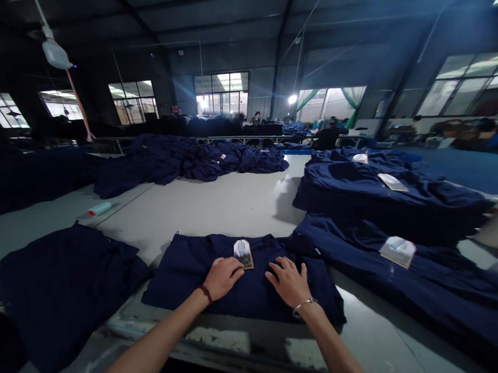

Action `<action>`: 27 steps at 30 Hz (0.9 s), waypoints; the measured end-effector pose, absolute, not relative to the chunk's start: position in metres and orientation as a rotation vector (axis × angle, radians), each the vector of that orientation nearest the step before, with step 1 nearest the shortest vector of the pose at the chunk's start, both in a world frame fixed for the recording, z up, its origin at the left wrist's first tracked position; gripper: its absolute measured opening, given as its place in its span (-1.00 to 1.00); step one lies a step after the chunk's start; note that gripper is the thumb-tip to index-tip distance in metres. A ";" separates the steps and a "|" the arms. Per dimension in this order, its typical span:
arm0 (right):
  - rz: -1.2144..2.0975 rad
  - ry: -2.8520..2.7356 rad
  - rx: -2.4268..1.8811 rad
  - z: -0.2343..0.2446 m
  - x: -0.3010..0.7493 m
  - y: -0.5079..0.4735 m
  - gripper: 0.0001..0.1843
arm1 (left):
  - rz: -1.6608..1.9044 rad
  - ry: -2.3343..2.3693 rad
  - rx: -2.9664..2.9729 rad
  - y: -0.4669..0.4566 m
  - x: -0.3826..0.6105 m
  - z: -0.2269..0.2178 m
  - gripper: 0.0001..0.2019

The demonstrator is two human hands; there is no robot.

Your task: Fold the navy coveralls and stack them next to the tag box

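Note:
A folded navy blue garment point(178, 278) lies flat on the table in front of me. Near its top middle rests a paper hang tag point(243, 253) with a printed forest picture. My left hand point(224, 277) lies on the cloth, its fingertips at the tag's lower left edge. To the right of the tag, my right hand point(288, 281) rests on the same garment with its fingers spread. Neither hand grips anything. A bracelet is on my right wrist and a dark red band is on my left.
Another navy garment point(67, 292) hangs over the table edge at left. Tagged navy garments point(362, 195) are stacked at right, with another tagged one point(357, 247) nearer. A loose navy pile point(186, 157) lies at the back, behind a mint thread spool point(99, 209) on the pale table point(216, 203).

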State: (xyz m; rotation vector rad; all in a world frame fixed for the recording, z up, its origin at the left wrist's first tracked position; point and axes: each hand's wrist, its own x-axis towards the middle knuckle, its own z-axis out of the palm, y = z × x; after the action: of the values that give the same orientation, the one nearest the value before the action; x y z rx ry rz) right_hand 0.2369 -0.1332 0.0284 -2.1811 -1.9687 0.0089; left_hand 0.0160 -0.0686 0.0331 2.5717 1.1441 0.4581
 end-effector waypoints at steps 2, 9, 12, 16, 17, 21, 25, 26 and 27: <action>0.027 -1.922 -2.268 0.021 0.237 -0.141 -0.52 | 0.346 1.094 2.590 -0.074 0.009 0.031 -0.60; 0.146 -1.804 -2.404 0.016 0.240 -0.136 -0.43 | 0.169 1.162 2.635 -0.068 0.011 0.021 -0.47; 0.175 -1.808 -2.384 0.025 0.243 -0.140 -0.44 | 0.184 1.168 2.658 -0.068 0.011 0.024 -0.49; 0.018 -1.872 -2.328 0.026 0.246 -0.155 -0.45 | 0.257 1.221 2.739 -0.072 -0.004 0.026 -0.49; -0.006 -1.868 -2.353 0.023 0.247 -0.159 -0.45 | 0.250 1.258 2.750 -0.073 -0.010 0.026 -0.48; 0.006 -1.777 -2.494 0.009 0.249 -0.163 -0.37 | 0.157 1.497 2.658 -0.075 -0.030 0.019 -0.39; 0.057 -1.759 -2.497 0.007 0.250 -0.160 -0.37 | 0.085 1.547 2.593 -0.073 -0.033 0.019 -0.37; 0.072 -1.755 -2.493 0.009 0.250 -0.160 -0.38 | 0.073 1.537 2.586 -0.072 -0.033 0.020 -0.37; 0.077 -1.756 -2.486 0.011 0.251 -0.160 -0.39 | 0.069 1.524 2.582 -0.071 -0.032 0.022 -0.38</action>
State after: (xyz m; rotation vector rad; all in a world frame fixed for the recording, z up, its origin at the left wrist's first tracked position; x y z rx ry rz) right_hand 0.2506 -0.1600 0.0107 -2.4862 -1.7563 0.0771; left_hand -0.0324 -0.0710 0.0216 2.5815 1.5244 0.0694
